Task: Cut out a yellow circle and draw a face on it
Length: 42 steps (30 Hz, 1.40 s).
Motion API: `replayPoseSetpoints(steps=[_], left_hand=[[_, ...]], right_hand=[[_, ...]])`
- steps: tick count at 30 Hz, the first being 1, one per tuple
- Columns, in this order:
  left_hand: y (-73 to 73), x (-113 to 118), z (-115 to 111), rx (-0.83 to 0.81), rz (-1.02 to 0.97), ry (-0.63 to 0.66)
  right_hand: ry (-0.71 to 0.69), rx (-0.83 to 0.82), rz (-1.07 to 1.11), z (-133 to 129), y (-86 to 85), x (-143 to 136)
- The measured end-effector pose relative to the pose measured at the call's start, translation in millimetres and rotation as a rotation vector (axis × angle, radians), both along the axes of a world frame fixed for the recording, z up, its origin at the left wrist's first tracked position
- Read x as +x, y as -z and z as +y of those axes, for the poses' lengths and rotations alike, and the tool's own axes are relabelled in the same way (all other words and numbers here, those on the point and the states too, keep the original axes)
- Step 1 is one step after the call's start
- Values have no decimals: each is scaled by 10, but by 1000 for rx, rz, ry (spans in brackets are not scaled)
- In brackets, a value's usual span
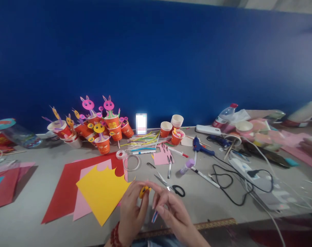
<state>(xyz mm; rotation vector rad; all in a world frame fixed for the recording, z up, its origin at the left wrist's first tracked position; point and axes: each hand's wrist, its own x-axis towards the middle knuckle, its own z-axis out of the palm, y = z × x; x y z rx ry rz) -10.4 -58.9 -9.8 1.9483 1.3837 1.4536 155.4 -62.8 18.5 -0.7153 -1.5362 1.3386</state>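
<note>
My left hand [132, 206], with a dark red bead bracelet on its wrist, pinches a small yellow paper piece [144, 191] with a dark eye-like mark. Close beside it on the right, my right hand [171, 209] has its fingers curled round a small blue, white and pink striped item [154, 216]; its upper part is hidden by the fingers. Both hands are over the table's front edge. Scissors [168, 185] with black handles lie just beyond them. To the left, a yellow sheet [103, 192] with a scalloped edge overlaps pink and red sheets [59, 192].
Decorated orange cups [102, 145] stand at the back left. Behind the scissors lie pens, a purple-capped glue stick [187, 166] and tape rolls [131, 162]. A blue glue gun [201, 147], cables and a power strip [261, 188] are on the right. Another person's hand [311, 149] shows at the far right.
</note>
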Motion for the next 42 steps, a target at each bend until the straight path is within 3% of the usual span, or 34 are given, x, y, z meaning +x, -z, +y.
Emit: replayPoseSetpoints(steps=[10,23,28,32,35,38,42], left_hand=[[40,-59,-18,-50,10,-39],[28,-53,-34,9,2,-49],[41,-92,-25,-34,-63,-77],[51,-73,-27,-183,-229,-86],[34,-39,-34,-431,-527,-54],[17,-5,-43,-601,-761,-5],[55,21,-71,-647,-860,-14]], right_hand=[[5,-35,28,-24,133,74],[-35,-43,-12,-11,95,39],[43,-77,87,20,137,107],[220,-137,114,121,121,129],[361,-173,27,214,85,110],[411,-145,-32,305,56,67],[413,-63,-56,407,22,15]])
